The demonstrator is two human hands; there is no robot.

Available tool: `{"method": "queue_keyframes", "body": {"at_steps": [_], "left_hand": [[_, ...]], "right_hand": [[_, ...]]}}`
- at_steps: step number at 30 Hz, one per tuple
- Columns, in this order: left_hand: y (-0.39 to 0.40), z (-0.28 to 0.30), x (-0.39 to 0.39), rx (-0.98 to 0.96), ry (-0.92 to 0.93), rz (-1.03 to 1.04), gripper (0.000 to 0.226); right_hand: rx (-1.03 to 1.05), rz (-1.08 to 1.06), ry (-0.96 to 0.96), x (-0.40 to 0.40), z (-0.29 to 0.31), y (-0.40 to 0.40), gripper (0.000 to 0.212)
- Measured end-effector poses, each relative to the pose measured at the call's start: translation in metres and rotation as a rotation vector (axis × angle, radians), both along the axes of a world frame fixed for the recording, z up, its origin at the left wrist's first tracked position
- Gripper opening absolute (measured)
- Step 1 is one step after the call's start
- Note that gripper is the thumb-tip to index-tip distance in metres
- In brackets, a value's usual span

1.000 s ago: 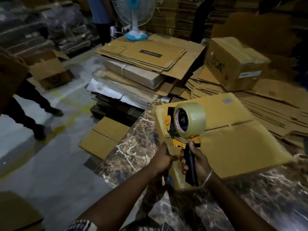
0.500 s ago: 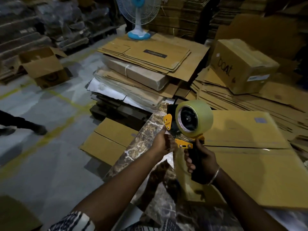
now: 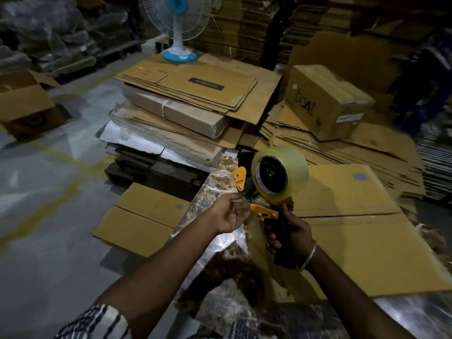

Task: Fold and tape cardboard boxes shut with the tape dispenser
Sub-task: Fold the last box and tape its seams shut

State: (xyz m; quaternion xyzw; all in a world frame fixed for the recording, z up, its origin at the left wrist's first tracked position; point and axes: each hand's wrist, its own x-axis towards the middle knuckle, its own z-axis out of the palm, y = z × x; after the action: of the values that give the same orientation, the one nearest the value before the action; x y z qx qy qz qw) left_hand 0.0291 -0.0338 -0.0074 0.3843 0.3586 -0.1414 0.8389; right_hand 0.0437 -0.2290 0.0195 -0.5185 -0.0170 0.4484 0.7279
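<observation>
A tape dispenser (image 3: 271, 182) with a clear tape roll, orange plates and a black handle is held up over the marble table's left edge. My right hand (image 3: 291, 234) grips the black handle from below. My left hand (image 3: 231, 212) is at the dispenser's front, its fingertips pinching what looks like the free tape end by the orange blade guard. A flattened cardboard box (image 3: 354, 231) lies on the marble table (image 3: 227, 285) just right of the dispenser, its flaps flat.
Stacks of flattened cartons (image 3: 190, 104) fill the area ahead, with a blue table fan (image 3: 178, 28) on top. A closed "boat" box (image 3: 327, 101) sits back right. Flat cardboard (image 3: 141, 218) lies on the grey floor at left, an open carton (image 3: 27, 106) farther left.
The view has swung right and the dispenser is raised higher off the box. My left hand has shifted from the dispenser's base to its front edge. The person walking at left is gone.
</observation>
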Motion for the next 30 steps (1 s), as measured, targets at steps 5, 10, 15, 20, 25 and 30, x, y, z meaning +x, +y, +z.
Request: {"method": "queue_keyframes", "body": {"at_steps": [5,10,15,20,25,30], "left_hand": [[0.010,0.001,0.012,0.056,-0.006,-0.114,0.029],[0.024,0.013,0.033,0.255,0.004,-0.308,0.029],[0.023,0.037,0.059,0.627,-0.109,-0.621,0.051],[0.017,0.023,0.096,0.843,-0.213,-0.739,0.027],[0.024,0.026,0.134,1.196,-0.293,-0.761,0.017],[0.044,0.021,0.170,1.333,-0.284,-0.735,0.013]], "right_hand": [[0.005,-0.013,-0.006,-0.002,0.000,-0.005,0.071],[-0.079,-0.094,0.011,-0.009,-0.004,-0.014,0.063],[-0.112,-0.178,0.064,-0.022,-0.011,-0.022,0.055],[-0.173,-0.248,-0.020,-0.027,-0.022,-0.017,0.061],[-0.174,-0.354,-0.058,-0.023,-0.025,-0.013,0.057],[-0.188,-0.383,-0.101,-0.019,-0.028,-0.001,0.058]]}}
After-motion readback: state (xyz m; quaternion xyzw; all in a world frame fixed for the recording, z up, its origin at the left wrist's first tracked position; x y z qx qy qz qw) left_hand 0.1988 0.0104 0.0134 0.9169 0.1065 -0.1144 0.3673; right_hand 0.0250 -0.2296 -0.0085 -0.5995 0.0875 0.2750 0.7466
